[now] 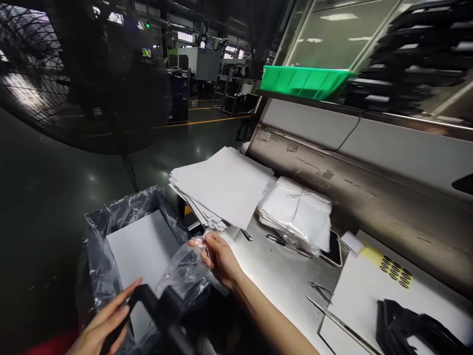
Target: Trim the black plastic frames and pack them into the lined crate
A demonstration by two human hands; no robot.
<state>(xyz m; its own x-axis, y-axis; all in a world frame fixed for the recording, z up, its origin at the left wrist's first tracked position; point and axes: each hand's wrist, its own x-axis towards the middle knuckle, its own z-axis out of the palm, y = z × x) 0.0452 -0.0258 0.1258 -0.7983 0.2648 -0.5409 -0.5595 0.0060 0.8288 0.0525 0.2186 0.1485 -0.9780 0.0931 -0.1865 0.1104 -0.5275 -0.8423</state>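
Observation:
My right hand point(220, 259) pinches the edge of a clear plastic liner point(185, 266) and pulls it up beside the bench. The liner belongs to a lined box point(92, 256) at the left, where a white sheet point(144, 246) lies inside. Low in the view, my left hand point(107, 320) is closed on a black angular part point(148, 301), which passes between its fingers over the box. The part's lower end is dark and blurred, so its full shape is hidden.
A stack of white sheets point(225, 185) overhangs the bench corner. Behind it lie a bundle of clear bags point(295, 209), a phone point(335, 249), tweezers point(321, 291) and black parts point(414, 325) on a white board point(354, 286). A large fan point(33, 74) stands left; a green bin point(303, 83) sits on the shelf.

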